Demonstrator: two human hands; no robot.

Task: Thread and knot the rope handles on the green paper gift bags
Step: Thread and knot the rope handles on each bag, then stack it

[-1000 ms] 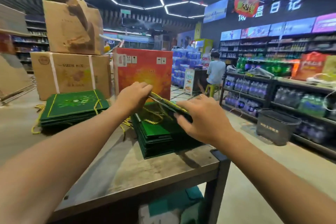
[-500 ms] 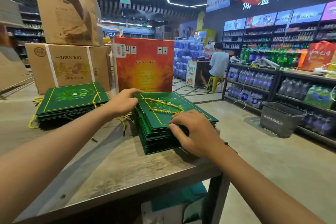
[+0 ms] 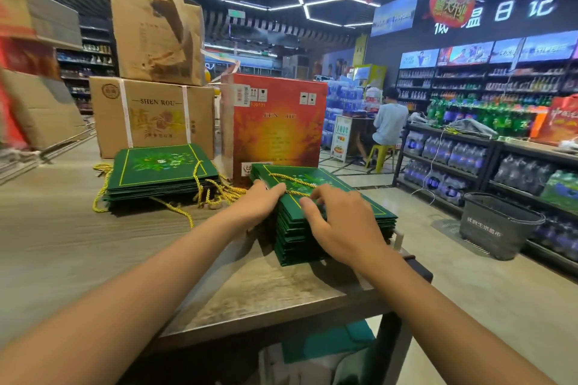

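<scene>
A stack of flat green paper gift bags (image 3: 331,228) lies at the table's right end. The top bag (image 3: 350,194) carries a yellow rope handle (image 3: 291,180) lying across its face. My left hand (image 3: 261,205) clasps the left edge of that top bag, fingers resting on top beside the rope. My right hand (image 3: 342,223) sits on the bag, thumb and forefinger pinched at the rope's near strand. A second stack of green bags (image 3: 162,172) lies to the left, with yellow ropes (image 3: 215,194) trailing from it onto the table.
Behind the stacks stand a red carton (image 3: 275,125) and brown cartons (image 3: 150,116). The wooden table (image 3: 93,259) ends just right of the stack. On the floor at right are a grey shopping basket (image 3: 497,225) and drink shelves (image 3: 469,159). A person sits in the distance (image 3: 389,125).
Both hands held the top bag raised, then laid it flat on the right stack. My right hand has moved up from the stack's near edge to the rope.
</scene>
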